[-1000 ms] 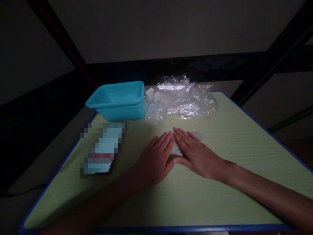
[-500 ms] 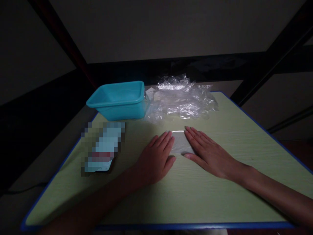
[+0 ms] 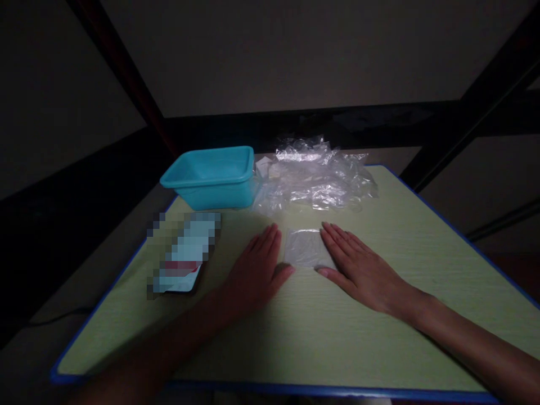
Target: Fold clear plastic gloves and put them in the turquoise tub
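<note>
A small clear plastic bag (image 3: 306, 248), flat and roughly rectangular, lies on the table between my hands. My right hand (image 3: 358, 264) rests flat over the bag's right side, fingers stretched out and thumb apart, hiding that edge. Just left of the bag, my left hand (image 3: 257, 267) lies flat on the tabletop with its fingers stretched; its thumb tip is close to the bag's lower left corner. Neither hand grips anything.
A heap of crumpled clear plastic bags (image 3: 316, 177) spreads along the table's far edge. Beside it stands a turquoise plastic basin (image 3: 215, 194). At the left lies a phone (image 3: 185, 253), its screen blurred out. The pale green table (image 3: 337, 349) has a blue rim.
My left hand has slid leftward off the bag, uncovering its left side. My right hand stays on the bag's right side. The whole view has shifted slightly.
</note>
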The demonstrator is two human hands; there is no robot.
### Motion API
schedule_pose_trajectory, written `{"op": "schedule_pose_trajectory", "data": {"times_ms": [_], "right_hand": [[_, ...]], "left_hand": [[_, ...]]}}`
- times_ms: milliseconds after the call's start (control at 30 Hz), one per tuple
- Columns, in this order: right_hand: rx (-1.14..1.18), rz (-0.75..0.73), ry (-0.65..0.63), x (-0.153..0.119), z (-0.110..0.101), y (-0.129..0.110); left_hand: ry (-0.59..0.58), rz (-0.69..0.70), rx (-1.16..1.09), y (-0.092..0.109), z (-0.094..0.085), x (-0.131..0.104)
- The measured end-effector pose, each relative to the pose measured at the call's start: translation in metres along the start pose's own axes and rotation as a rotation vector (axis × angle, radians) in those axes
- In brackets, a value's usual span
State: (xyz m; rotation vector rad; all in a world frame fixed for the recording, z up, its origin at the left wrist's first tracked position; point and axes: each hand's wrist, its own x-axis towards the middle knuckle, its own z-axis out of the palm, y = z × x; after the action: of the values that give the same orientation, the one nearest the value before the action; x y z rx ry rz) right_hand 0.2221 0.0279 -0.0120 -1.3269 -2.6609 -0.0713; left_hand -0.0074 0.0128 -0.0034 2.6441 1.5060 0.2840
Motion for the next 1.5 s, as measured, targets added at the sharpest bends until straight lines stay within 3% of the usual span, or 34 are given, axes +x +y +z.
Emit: {"op": "schedule_pose_trajectory", "data": {"times_ms": [200, 333, 433, 800, 1200, 1500], "right_hand": [[-0.008, -0.012, 0.018, 0.0, 0.002, 0.001], [-0.006, -0.033, 0.043, 0.0, 0.005, 0.003], [-0.004, -0.054, 0.064, -0.001, 0.009, 0.005], [0.032, -0.036, 0.104, -0.001, 0.008, 0.003], [-0.006, -0.026, 0.065, 0.0, 0.0, 0.0], [0.02, -0.009, 0.046, -0.006, 0.001, 0.008]], "left_hand": [[0.035, 0.137, -0.009, 0.022, -0.006, 0.011], [0.045, 0.221, 0.001, 0.046, 0.002, 0.023], [0.03, 0.197, 0.003, 0.052, 0.01, 0.031], [0.027, 0.227, -0.014, 0.036, 0.013, 0.032], [-0.023, 0.154, 0.004, 0.005, 0.004, 0.025], [-0.028, 0.135, -0.016, 0.003, 0.003, 0.024]]}}
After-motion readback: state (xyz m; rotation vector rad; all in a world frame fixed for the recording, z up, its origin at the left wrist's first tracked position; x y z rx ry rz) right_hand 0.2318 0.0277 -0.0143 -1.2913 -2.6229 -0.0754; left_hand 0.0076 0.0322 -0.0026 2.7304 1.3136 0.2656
